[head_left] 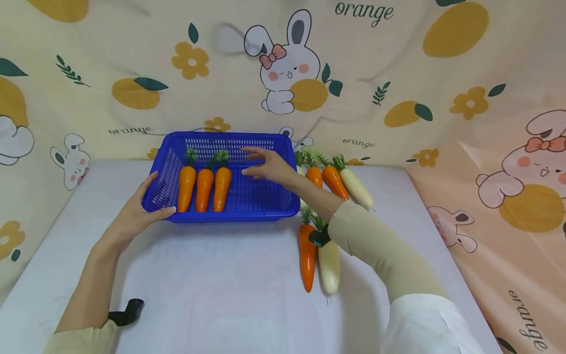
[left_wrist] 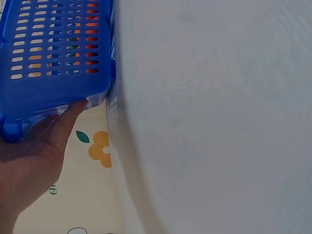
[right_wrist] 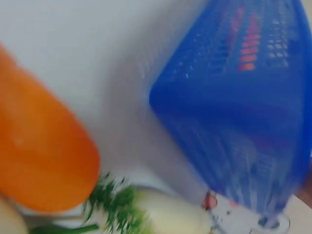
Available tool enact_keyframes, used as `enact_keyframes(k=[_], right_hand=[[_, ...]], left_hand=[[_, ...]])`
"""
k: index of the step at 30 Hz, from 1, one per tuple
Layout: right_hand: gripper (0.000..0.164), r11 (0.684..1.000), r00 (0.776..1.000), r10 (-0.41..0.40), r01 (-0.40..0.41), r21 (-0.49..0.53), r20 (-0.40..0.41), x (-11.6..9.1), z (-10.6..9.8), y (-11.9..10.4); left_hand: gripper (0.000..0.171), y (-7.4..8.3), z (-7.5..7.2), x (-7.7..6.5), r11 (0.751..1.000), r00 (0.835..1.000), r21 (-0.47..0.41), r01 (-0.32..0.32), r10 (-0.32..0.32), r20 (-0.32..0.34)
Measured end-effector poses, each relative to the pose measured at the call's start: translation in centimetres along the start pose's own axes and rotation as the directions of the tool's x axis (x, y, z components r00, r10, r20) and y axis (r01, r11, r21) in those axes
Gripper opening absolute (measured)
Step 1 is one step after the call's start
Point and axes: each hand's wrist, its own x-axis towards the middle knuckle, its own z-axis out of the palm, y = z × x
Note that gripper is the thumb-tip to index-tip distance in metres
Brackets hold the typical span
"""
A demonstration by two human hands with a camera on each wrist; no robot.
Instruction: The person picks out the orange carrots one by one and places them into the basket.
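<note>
A blue plastic basket (head_left: 234, 215) with slotted walls stands at the back of the table. Three orange toy carrots (head_left: 204, 191) lie side by side in its left half, green tops toward the far wall. My left hand (head_left: 134, 211) holds the basket's near left corner, thumb along the front rim and fingers against the left side. In the left wrist view that hand (left_wrist: 46, 151) is at the basket's end wall (left_wrist: 58, 87). Over the basket's right half is my right hand (head_left: 271, 169), fingers extended and nothing between them.
Right of the basket lie more carrots (head_left: 334, 183) and white radishes (head_left: 355, 188). Nearer, a carrot (head_left: 307, 258) and a white radish (head_left: 329, 263) lie side by side below my right forearm. A printed cloth (head_left: 212, 93) hangs behind the white table (head_left: 212, 290).
</note>
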Motion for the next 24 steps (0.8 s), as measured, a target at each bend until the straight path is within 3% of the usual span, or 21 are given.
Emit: enact_keyframes(k=[6, 10, 19, 24], right_hand=[[0.061, 0.997, 0.995, -0.061, 0.065, 0.051, -0.077, -2.7, -3.2, -0.2], [0.058, 0.996, 0.986, -0.083, 0.088, 0.030, -0.141, -3.9, -4.9, 0.1], [0.055, 0.999, 0.968, -0.050, 0.053, 0.004, -0.248, -7.0, -8.1, 3.1], [0.055, 0.999, 0.958, -0.010, 0.023, 0.044, -0.286, -9.3, -10.3, 4.4]], left_hand=[[0.106, 0.3, 0.0, -0.1, 1.000, 1.000, -0.005, 0.007, -0.007, -0.002], [0.106, 0.3, 0.0, -0.3, 1.000, 1.000, -0.016, 0.007, -0.007, -0.007], [0.106, -0.2, -0.1, -0.3, 1.000, 1.000, -0.027, 0.002, -0.003, -0.013], [0.107, -0.2, 0.0, 0.0, 0.999, 1.000, -0.034, -0.002, 0.002, -0.011]])
